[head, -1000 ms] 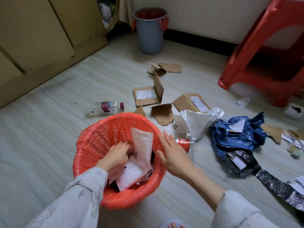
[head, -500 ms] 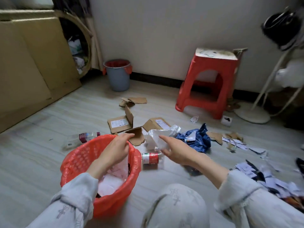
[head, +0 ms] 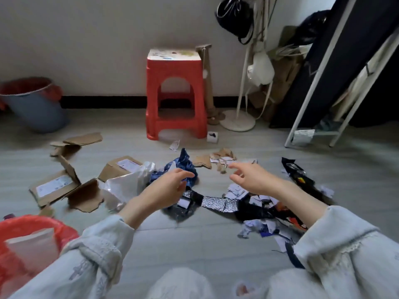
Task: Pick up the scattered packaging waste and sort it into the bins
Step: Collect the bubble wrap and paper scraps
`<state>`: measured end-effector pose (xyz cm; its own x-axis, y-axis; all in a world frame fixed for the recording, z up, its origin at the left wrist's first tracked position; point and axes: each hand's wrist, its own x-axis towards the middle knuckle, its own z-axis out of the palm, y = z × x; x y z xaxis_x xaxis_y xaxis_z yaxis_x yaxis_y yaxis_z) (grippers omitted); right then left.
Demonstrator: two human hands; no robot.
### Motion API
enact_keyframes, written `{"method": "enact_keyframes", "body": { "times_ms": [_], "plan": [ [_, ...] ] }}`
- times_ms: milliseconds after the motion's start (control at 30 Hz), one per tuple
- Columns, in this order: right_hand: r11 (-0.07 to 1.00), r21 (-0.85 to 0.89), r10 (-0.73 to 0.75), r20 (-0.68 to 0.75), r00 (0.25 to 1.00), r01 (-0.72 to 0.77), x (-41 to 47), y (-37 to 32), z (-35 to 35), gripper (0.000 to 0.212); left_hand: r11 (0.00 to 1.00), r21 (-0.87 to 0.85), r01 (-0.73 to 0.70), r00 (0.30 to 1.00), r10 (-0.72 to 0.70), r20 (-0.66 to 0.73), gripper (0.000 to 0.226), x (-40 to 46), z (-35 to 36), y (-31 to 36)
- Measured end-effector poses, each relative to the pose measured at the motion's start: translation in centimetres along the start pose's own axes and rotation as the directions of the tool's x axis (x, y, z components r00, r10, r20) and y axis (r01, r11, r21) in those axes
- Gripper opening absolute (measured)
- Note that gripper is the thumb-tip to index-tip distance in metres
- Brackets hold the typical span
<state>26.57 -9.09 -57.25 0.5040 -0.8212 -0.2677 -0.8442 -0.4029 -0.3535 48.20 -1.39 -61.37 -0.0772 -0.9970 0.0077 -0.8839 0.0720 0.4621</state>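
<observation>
Packaging waste lies scattered on the floor. My left hand [head: 170, 186] hovers open just above a crumpled blue plastic bag [head: 183, 167] and a white plastic bag [head: 127, 184]. Further right, my right hand [head: 250, 180] is held open in the air over torn paper scraps [head: 237, 190] and a black-and-silver foil strip [head: 218, 203]. Neither hand holds anything. Cardboard pieces [head: 86, 195] and flattened boxes [head: 54, 186] lie to the left. The red basket [head: 13, 225] with white paper in it stands at the lower left. A grey bin with a red liner [head: 36, 111] stands by the wall.
A red plastic stool [head: 176, 93] stands against the wall ahead. A white fan stand [head: 237, 124] and a white metal rack [head: 323, 83] with dark things fill the right. More torn wrappers [head: 298, 175] lie at the right. My knees show at the bottom edge.
My left hand left the red basket and moved right over the blue bag. My right hand moved right over the paper scraps. The view swung right and upward.
</observation>
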Motion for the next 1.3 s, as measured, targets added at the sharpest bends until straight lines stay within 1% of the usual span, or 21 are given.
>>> {"method": "enact_keyframes", "body": {
  "times_ms": [100, 267, 400, 467, 533, 633, 700, 767, 800, 833, 867, 933, 967, 1000, 1067, 1100, 1133, 1200, 1233, 1300],
  "plan": [
    [0.994, 0.052, 0.095, 0.029, 0.995, -0.097, 2.1, 5.0, 2.3, 0.042, 1.0, 0.007, -0.022, 0.995, 0.021, 0.102, 0.038, 3.5, 4.5, -0.6],
    [0.969, 0.065, 0.231, 0.084, 0.969, -0.237, 5.9, 12.5, 8.7, 0.042, 1.0, -0.002, -0.012, 0.97, 0.012, 0.244, 0.039, 7.7, 13.0, -3.4],
    [0.942, 0.024, 0.328, 0.156, 0.932, -0.335, 8.7, 17.8, 15.0, 0.049, 0.999, -0.01, 0.031, 0.928, -0.025, 0.372, 0.041, 9.6, 20.7, -6.2],
    [0.939, -0.039, 0.344, 0.135, 0.929, -0.342, 9.8, 19.3, 17.1, 0.057, 0.999, 0.019, 0.049, 0.9, -0.052, 0.433, 0.045, 9.8, 23.9, -7.3],
    [0.942, -0.1, 0.33, 0.112, 0.937, -0.32, 11.2, 20.4, 18.9, 0.065, 0.995, 0.067, 0.07, 0.872, -0.093, 0.48, 0.05, 10.1, 26.6, -8.4],
    [0.943, -0.182, 0.301, 0.096, 0.949, -0.28, 13.2, 20.9, 21.2, 0.075, 0.989, 0.125, 0.085, 0.853, -0.137, 0.504, 0.058, 10.0, 29.0, -9.6],
    [0.931, -0.232, 0.313, 0.111, 0.943, -0.282, 14.3, 20.8, 22.5, 0.082, 0.985, 0.142, 0.094, 0.845, -0.154, 0.513, 0.062, 9.6, 29.8, -10.3],
    [0.914, -0.283, 0.328, 0.091, 0.94, -0.291, 15.2, 20.7, 23.6, 0.081, 0.986, 0.137, 0.094, 0.833, -0.153, 0.532, 0.063, 9.2, 30.0, -10.9],
    [0.908, -0.305, 0.32, 0.064, 0.945, -0.287, 15.5, 20.7, 23.9, 0.075, 0.988, 0.12, 0.099, 0.831, -0.148, 0.536, 0.062, 9.2, 29.9, -11.0],
    [0.907, -0.312, 0.306, 0.031, 0.951, -0.282, 15.8, 20.6, 24.1, 0.066, 0.99, 0.084, 0.109, 0.846, -0.137, 0.516, 0.06, 9.4, 29.8, -11.0],
    [0.914, -0.299, 0.286, -0.005, 0.958, -0.275, 15.9, 20.5, 24.1, 0.056, 0.992, 0.032, 0.121, 0.88, -0.122, 0.46, 0.056, 9.7, 29.6, -10.9],
    [0.939, -0.211, 0.255, -0.098, 0.962, -0.27, 16.0, 20.2, 24.1, 0.044, 0.992, -0.07, 0.106, 0.959, -0.084, 0.27, 0.045, 10.6, 29.2, -10.3],
    [0.956, -0.149, 0.23, -0.159, 0.96, -0.253, 15.8, 19.8, 24.0, 0.041, 0.993, -0.096, 0.074, 0.984, -0.057, 0.168, 0.041, 11.1, 28.9, -9.8],
    [0.972, -0.082, 0.195, -0.242, 0.95, -0.22, 15.5, 19.4, 23.9, 0.039, 0.993, -0.109, 0.036, 0.996, -0.026, 0.088, 0.037, 11.7, 28.4, -9.1],
    [0.987, -0.046, 0.123, -0.393, 0.911, -0.153, 14.7, 18.7, 23.8, 0.035, 0.99, -0.137, -0.043, 0.999, 0.04, -0.023, 0.028, 12.9, 27.2, -7.6],
    [0.992, -0.044, 0.091, -0.429, 0.899, -0.121, 14.2, 18.4, 23.8, 0.037, 0.982, -0.182, -0.057, 0.998, 0.05, -0.043, 0.025, 13.3, 26.6, -7.0],
    [0.995, -0.015, 0.078, -0.435, 0.897, -0.094, 13.6, 18.0, 23.6, 0.039, 0.968, -0.248, -0.042, 0.999, 0.032, -0.044, 0.027, 13.5, 26.1, -6.5],
    [0.991, 0.119, 0.102, -0.442, 0.891, -0.054, 12.5, 17.3, 23.1, 0.042, 0.945, -0.326, -0.01, 1.0, 0.0, -0.028, 0.031, 13.4, 25.5, -5.8],
    [0.983, 0.182, 0.114, -0.451, 0.885, -0.033, 12.0, 17.2, 22.9, 0.043, 0.934, -0.356, -0.008, 1.0, 0.0, -0.024, 0.027, 13.2, 25.4, -5.6],
    [0.976, 0.216, 0.096, -0.49, 0.866, 0.015, 11.3, 17.2, 22.6, 0.041, 0.922, -0.386, -0.036, 0.998, 0.013, -0.062, 0.015, 12.7, 24.9, -5.2]
  ]
}}
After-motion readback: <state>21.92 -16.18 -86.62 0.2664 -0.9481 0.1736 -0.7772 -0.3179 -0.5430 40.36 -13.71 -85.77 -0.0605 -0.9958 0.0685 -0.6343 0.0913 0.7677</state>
